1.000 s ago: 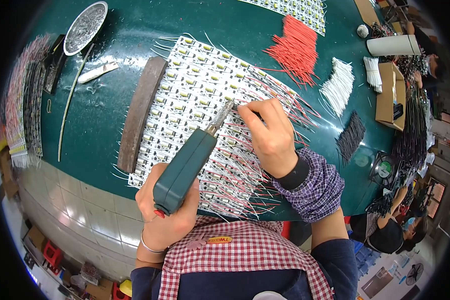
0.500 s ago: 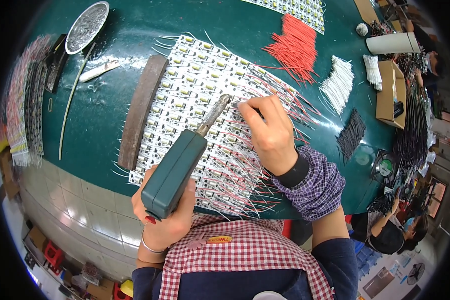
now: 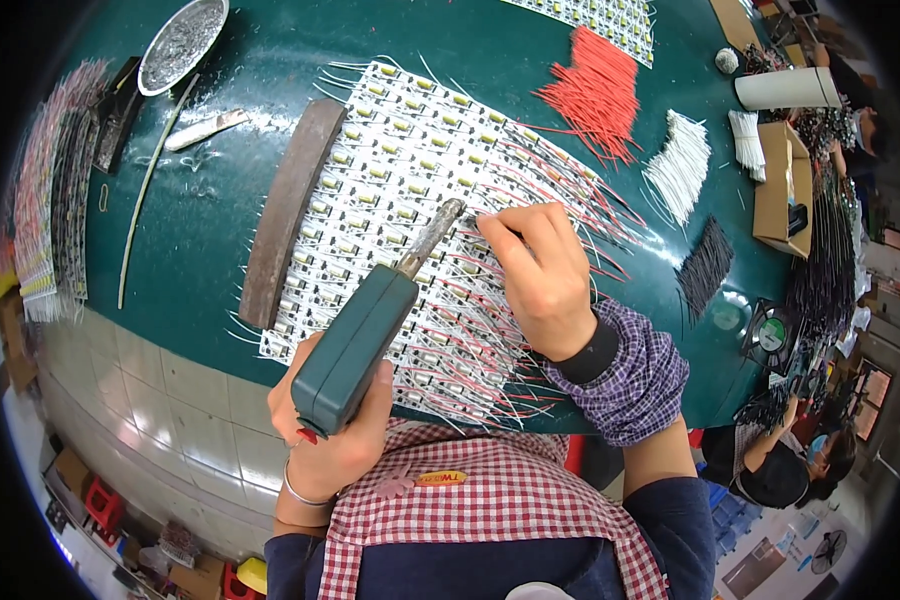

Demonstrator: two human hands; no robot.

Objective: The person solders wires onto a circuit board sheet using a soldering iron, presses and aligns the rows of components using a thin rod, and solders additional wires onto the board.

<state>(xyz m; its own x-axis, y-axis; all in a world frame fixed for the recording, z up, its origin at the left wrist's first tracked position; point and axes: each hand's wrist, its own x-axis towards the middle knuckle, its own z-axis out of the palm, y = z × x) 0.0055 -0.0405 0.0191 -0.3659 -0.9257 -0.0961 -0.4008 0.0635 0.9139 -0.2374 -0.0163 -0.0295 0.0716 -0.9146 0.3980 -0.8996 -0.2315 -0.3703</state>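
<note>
My left hand (image 3: 342, 450) is wrapped round the green body of a soldering gun (image 3: 358, 345). Its blackened metal barrel points away and to the right, with the tip over a sheet of white circuit boards (image 3: 395, 130). My right hand (image 3: 550, 285) has thumb and forefinger pinched together just right of that tip, low over the sheet. What the pinch holds is too small and hidden to make out. Red and white wires (image 3: 470, 350) stick out from the sheet's right side. A brown bar (image 3: 292, 215) lies along its left part.
Bundles of red wires (image 3: 598, 95), white wires (image 3: 680, 165) and black wires (image 3: 705, 265) lie to the right, before a cardboard box (image 3: 785, 190). At far left are a silvery dish (image 3: 182, 48) and wired board strips (image 3: 55, 200). A co-worker (image 3: 785, 465) sits at right.
The soldering tip and my right fingertips have shifted slightly toward me across the sheet, still close together. The whole view has shifted a little. My left hand keeps hold of the soldering gun.
</note>
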